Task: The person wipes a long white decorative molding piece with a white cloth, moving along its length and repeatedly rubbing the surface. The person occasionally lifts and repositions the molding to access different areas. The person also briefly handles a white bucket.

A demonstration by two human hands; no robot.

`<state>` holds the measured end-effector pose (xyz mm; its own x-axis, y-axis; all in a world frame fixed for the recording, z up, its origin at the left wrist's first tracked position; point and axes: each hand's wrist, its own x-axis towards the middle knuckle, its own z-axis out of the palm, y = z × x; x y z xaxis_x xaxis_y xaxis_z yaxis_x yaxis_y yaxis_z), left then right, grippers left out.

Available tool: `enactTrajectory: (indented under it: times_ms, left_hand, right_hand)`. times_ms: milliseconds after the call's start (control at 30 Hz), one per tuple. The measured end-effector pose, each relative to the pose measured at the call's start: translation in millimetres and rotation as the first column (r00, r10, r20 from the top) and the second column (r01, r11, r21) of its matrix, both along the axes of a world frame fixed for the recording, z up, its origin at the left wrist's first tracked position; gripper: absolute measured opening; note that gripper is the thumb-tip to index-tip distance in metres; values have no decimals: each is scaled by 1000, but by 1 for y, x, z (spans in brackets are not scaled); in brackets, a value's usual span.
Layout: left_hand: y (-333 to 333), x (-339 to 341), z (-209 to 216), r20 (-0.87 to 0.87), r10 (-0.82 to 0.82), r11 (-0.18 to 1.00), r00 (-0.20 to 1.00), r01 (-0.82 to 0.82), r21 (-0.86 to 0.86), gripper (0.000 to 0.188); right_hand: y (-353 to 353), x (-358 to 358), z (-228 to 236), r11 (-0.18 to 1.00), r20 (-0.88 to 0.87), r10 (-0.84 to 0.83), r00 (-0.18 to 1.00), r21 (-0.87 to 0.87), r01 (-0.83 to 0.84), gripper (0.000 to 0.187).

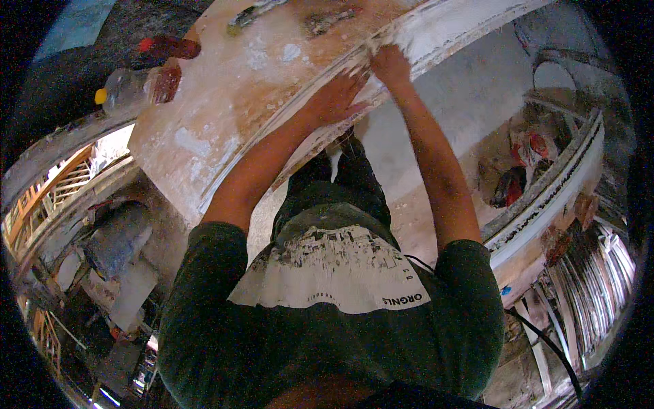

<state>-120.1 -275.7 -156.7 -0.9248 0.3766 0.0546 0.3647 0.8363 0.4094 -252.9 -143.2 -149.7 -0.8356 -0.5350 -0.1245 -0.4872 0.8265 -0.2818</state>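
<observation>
A long white moulding, plaster by its look (pixel 463 34), runs slantwise along the near edge of a stained worktable (pixel 225 102). My left hand (pixel 337 99) lies flat on it with the fingers stretched out. Just right of it, my right hand (pixel 390 65) is closed and pressed down on the moulding's top. Whatever those fingers hold, if anything, is hidden under them. Dark smudges and a rough patch show on the white surface around both hands.
At the table's far left are a clear container with a yellow cap (pixel 119 92) and a dark red bottle-like thing (pixel 170 48). Another pale curved moulding (pixel 545 211) stands at the right, near stacked strips (pixel 593 286). Cluttered scraps (pixel 112 252) lie at the left.
</observation>
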Motion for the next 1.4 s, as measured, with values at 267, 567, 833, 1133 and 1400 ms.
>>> enactTrajectory:
  times_ms: [267,567,833,1133,1400]
  left_hand:
    - [-76,188,20,395,12,1000,919,-20,17,65]
    - [-107,198,49,368,158,987,916,-132,-94,72]
    - [-54,60,25,234,52,998,971,-56,9,74]
    - [15,-89,14,419,99,995,902,-97,-27,70]
    - [90,-196,3,-106,185,958,977,-155,243,61]
  right_hand:
    - [-55,190,52,954,303,249,920,88,-287,33]
    - [-84,182,7,996,170,78,982,25,-83,56]
    - [8,-69,22,969,109,-244,964,62,238,55]
    - [20,-58,4,999,301,-13,954,51,-3,45]
    - [140,-253,-69,950,-435,181,882,311,-41,30]
